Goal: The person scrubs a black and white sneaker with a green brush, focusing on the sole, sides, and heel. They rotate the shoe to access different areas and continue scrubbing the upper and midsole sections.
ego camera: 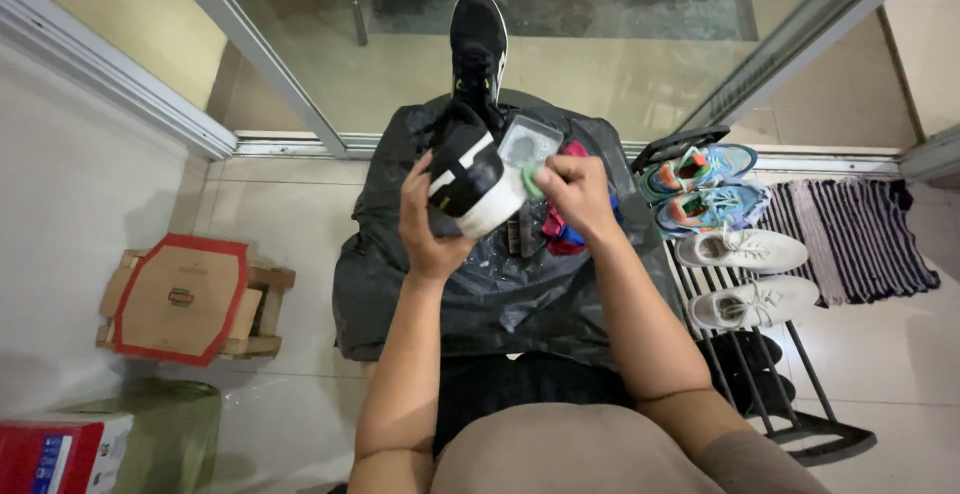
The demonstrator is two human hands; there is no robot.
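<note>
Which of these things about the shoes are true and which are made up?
1. The left hand holds a black and white shoe. True.
2. The right hand is empty. False: it presses a small green thing against the shoe's white sole.
3. A black plastic sheet lies on the floor under the hands. True.
4. The shoe rack on the right holds only black shoes. False: white sneakers and colourful orange and blue ones sit on it too.
5. Another black shoe lies beyond the sheet. True.
</note>
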